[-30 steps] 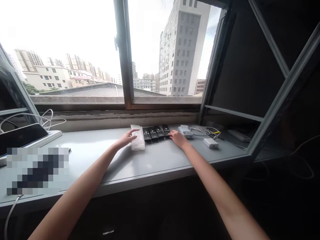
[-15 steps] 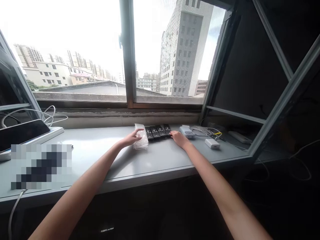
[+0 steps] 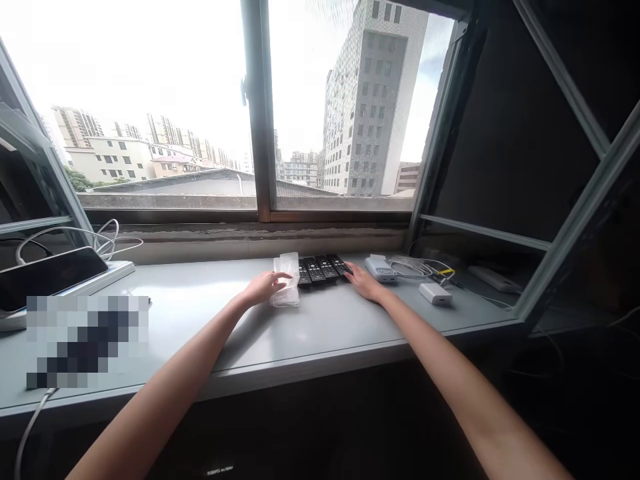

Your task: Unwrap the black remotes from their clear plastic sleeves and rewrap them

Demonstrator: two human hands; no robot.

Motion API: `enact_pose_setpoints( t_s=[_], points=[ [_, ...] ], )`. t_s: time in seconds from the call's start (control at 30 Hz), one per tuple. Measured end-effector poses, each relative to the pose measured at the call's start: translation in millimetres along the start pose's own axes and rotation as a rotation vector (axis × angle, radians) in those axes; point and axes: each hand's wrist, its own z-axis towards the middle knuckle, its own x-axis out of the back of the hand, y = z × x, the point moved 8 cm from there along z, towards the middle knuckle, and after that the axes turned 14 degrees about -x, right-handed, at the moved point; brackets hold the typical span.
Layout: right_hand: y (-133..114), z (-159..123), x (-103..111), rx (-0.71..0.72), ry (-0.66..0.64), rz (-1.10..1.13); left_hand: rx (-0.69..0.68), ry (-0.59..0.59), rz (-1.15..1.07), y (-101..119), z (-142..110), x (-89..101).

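Observation:
Several black remote controls (image 3: 320,269) lie side by side in a row near the back of the desk. My right hand (image 3: 364,283) rests at the row's right end, its fingertips against the edge of the rightmost remote, fingers slightly apart. On the left side of the row is a stack of clear plastic bags (image 3: 286,295). My left hand (image 3: 263,288) lies over the bags' left edge with its fingers stretched out and not gripping.
Right of the remotes are a pale boxy device (image 3: 381,269), coiled white cables (image 3: 413,267) and a white charger (image 3: 435,293). A phone (image 3: 55,277) leans on a white power strip (image 3: 123,269) at left, beside a blurred-out item (image 3: 90,343). Window and metal frame stand behind.
The rightmost remote has moved left against the others, closing the gap in the row. My right hand moved with it. The view has shifted slightly.

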Motion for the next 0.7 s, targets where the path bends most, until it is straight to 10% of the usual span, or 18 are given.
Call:
enact_pose_setpoints(
  t_s=[0.7],
  points=[
    [-17.0,51.1,-26.8,-0.109,-0.081,0.178,-0.242,-0.107,0.102,23.6,-6.1,-16.6]
  ],
)
